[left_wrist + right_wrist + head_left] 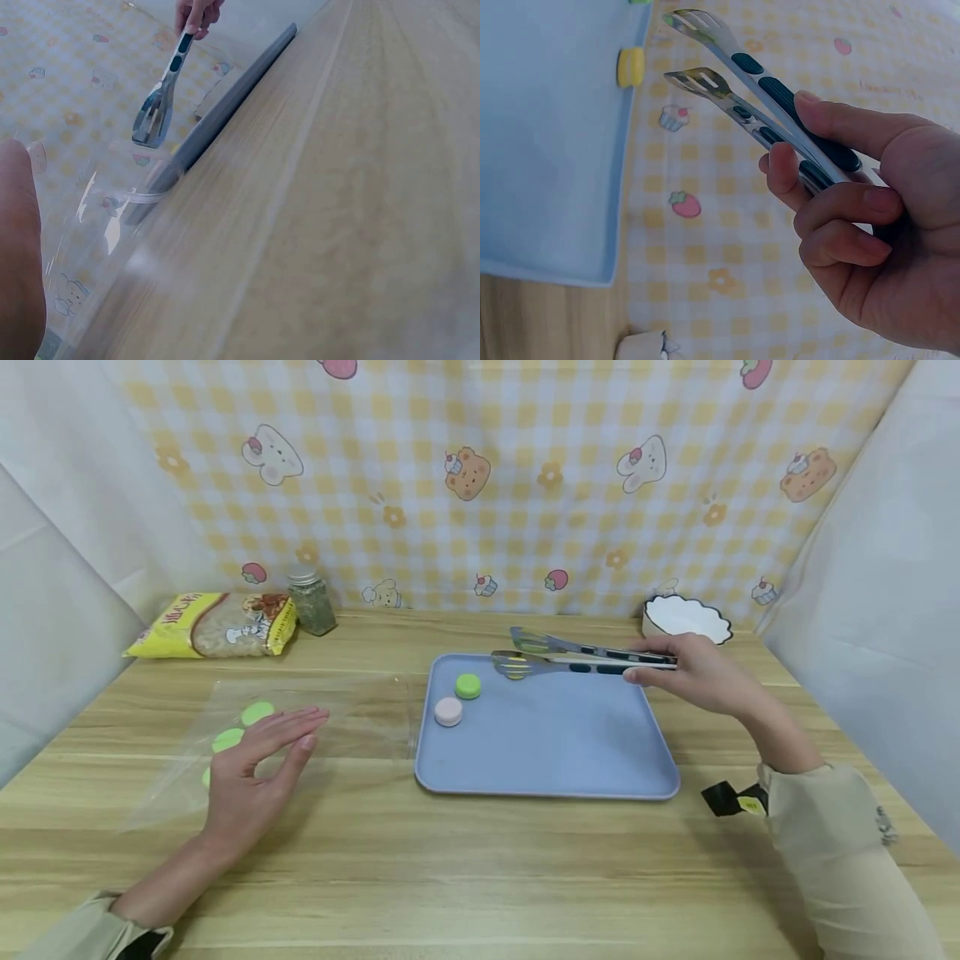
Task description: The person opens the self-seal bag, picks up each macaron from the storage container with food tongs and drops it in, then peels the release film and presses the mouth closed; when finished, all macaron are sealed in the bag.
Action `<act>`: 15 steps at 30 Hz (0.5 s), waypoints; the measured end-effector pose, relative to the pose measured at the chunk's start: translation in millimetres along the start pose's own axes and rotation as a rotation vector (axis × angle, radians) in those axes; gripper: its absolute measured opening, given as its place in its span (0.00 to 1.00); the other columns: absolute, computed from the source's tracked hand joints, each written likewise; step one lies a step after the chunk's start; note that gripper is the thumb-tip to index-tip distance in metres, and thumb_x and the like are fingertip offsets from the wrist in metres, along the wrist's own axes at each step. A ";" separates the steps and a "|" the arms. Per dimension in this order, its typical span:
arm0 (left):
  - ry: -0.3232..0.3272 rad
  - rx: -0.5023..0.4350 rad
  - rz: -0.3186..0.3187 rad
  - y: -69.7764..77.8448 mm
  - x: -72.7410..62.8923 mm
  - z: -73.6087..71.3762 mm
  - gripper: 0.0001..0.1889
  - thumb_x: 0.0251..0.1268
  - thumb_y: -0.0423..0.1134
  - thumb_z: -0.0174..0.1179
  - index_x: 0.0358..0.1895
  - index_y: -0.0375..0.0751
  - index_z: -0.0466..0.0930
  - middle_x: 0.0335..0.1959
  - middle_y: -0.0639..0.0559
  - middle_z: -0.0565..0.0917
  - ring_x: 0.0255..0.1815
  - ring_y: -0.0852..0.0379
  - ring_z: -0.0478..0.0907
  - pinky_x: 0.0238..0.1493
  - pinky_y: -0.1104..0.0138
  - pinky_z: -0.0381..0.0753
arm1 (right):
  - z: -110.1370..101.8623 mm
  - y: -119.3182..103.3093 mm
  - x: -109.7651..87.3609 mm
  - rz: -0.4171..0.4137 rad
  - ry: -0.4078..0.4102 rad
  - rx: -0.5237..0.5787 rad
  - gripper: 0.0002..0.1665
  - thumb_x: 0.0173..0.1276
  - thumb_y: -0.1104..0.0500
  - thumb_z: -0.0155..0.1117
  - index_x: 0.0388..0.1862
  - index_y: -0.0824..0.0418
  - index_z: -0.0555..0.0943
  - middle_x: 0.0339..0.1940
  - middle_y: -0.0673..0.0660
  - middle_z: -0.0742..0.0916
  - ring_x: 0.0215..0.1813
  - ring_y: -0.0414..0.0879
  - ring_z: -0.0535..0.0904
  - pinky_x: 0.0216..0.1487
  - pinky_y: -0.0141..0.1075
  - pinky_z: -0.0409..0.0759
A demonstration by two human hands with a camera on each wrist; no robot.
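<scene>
Three macarons (448, 712) on the mid-frame tray (555, 743) look pending, setup done, we judge: right hand (701, 672) grips empty tongs (555, 667), left hand (251, 781) straight-fingered over the frame-left clear bag (367, 722).

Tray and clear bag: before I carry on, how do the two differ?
The tray is opaque blue, while the clear bag is see-through. The tray is rimmed and firm-looking; the bag is thin, creased film. On the tray sit a pink piece, a green piece and a yellow piece; only pale green pieces show through the bag. Both lie on the wooden table.
</scene>
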State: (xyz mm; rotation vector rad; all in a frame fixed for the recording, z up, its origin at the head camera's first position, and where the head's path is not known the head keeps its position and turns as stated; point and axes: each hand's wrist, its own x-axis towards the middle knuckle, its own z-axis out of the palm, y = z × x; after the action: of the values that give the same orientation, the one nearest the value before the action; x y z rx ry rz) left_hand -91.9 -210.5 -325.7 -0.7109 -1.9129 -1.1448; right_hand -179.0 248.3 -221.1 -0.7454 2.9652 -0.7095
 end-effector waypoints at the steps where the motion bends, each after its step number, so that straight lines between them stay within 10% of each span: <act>1: -0.002 0.004 -0.003 -0.7 -0.4 -0.1 0.10 0.59 0.29 0.62 0.42 0.27 0.82 0.41 0.36 0.83 0.51 0.55 0.78 0.60 0.63 0.67 | 0.2 3.0 0.5 0.013 -0.006 -0.001 0.28 0.65 0.50 0.62 0.56 0.68 0.76 0.31 0.56 0.85 0.21 0.43 0.70 0.23 0.34 0.67; 15: -0.001 0.002 -0.008 -0.9 -1.2 -0.4 0.09 0.58 0.28 0.62 0.42 0.27 0.83 0.41 0.35 0.83 0.50 0.52 0.78 0.60 0.63 0.67 | 2.2 23.6 3.8 0.104 -0.065 0.022 0.30 0.65 0.47 0.62 0.57 0.68 0.76 0.33 0.57 0.87 0.29 0.46 0.76 0.25 0.37 0.65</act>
State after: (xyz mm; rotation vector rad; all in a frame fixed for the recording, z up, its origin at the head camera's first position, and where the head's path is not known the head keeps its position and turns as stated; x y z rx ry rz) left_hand -91.9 -211.3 -327.0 -0.7034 -1.9186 -1.1470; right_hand -192.7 264.2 -232.8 -0.5954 2.9073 -0.6971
